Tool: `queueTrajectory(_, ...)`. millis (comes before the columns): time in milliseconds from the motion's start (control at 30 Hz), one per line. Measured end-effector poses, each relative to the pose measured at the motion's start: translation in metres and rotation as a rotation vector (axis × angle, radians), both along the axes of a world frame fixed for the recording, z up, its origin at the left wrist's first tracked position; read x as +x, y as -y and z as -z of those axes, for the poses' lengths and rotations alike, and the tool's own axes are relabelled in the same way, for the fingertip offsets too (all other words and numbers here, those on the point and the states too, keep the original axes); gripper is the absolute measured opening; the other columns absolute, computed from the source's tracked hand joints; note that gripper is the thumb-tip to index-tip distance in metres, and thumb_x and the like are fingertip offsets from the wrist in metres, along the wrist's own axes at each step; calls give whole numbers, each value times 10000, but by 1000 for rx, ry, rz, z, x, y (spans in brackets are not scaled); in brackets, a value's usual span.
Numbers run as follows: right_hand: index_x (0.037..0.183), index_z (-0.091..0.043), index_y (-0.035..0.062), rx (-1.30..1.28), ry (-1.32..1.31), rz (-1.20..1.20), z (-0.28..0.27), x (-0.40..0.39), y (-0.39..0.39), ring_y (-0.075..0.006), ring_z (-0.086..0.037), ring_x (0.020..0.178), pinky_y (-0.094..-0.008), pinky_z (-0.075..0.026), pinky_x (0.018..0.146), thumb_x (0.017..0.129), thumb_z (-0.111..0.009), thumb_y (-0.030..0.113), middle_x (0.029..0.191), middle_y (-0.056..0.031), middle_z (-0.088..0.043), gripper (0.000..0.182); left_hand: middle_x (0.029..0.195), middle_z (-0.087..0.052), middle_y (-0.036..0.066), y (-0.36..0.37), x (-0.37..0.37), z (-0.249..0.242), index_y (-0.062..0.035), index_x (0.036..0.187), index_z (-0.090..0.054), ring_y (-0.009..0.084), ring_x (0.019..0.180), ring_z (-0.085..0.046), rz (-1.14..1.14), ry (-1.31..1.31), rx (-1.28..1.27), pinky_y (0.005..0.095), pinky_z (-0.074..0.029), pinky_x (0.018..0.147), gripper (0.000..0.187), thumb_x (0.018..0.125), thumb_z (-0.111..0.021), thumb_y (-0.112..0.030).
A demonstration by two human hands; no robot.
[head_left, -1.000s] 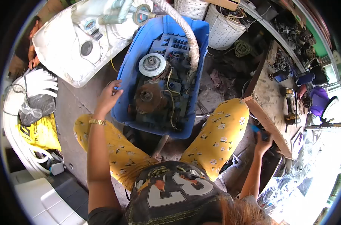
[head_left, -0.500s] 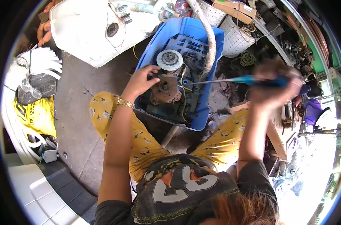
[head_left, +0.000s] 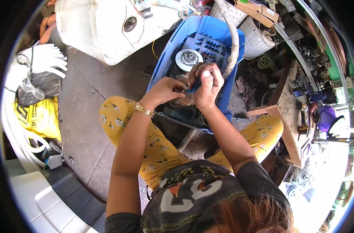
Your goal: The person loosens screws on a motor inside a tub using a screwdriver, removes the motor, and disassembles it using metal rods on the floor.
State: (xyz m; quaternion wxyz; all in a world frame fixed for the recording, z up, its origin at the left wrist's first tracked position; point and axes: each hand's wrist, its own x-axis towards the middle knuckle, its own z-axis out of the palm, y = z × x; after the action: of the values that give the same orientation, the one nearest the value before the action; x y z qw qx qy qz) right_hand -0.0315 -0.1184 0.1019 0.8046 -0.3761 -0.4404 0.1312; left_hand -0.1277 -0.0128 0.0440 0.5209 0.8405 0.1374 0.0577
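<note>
Both hands work over the blue tub (head_left: 167, 58), which holds a rusty motor (head_left: 183, 101), a grey pulley (head_left: 189, 59) and a corrugated hose (head_left: 233, 35). The right hand (head_left: 206, 87) grips a blue-handled tool (head_left: 192, 87), thumb up. The left hand (head_left: 164, 90) pinches at the motor beside the tool. A white washer casing (head_left: 95, 27) lies left of the tub.

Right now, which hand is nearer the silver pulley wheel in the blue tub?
Right. The right hand sits just below and beside the pulley wheel; the left hand lies farther down, left of it.
</note>
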Motion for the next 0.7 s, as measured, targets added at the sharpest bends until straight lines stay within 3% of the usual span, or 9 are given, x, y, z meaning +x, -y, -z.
queueTrajectory(200,766,-481,39,-86,23,112,-1,-4,-7,-82,-442,487,-241,-365,442,905,-526,127,623,-7,-495,171,823,-671,156,-4,1,-10,-15,907,-679,255,771,-653,10,-19,57,327,-482,709,255,690,-724,-142)
queueTrajectory(333,826,-551,-2,-244,158,313,-6,-15,-1,-114,-546,640,-243,-442,615,849,-602,63,759,-60,-613,86,826,-668,159,-5,-1,-11,-18,904,-680,269,773,-653,17,-41,65,335,-482,700,245,698,-718,-144)
queueTrajectory(467,798,-535,3,-238,98,306,-12,-21,-2,-81,-482,664,-241,-413,614,841,-615,69,717,-22,-557,112,759,-657,141,-2,-3,-15,7,821,-646,249,724,-642,24,-33,141,349,-469,662,176,712,-698,-121)
queueTrajectory(567,752,-511,18,-252,-166,102,-12,-20,-6,-101,-499,599,-248,-418,562,876,-567,144,701,-41,-545,185,666,-593,93,7,-2,-19,14,733,-565,191,666,-591,-60,126,-20,349,-451,632,160,714,-678,-98)
queueTrajectory(633,715,-522,5,-233,-175,44,-14,-20,-14,-123,-482,557,-253,-401,551,819,-570,159,634,-50,-530,191,638,-537,64,10,0,-23,6,698,-510,158,657,-548,-76,220,-161,342,-442,628,185,712,-669,-88)
queueTrajectory(700,647,-514,-10,-292,-96,-299,-18,-1,-15,-92,-428,532,-236,-341,528,785,-586,190,564,-20,-468,254,642,-486,45,5,1,-25,-9,682,-465,137,676,-509,-29,254,-282,329,-436,640,215,707,-665,-83)
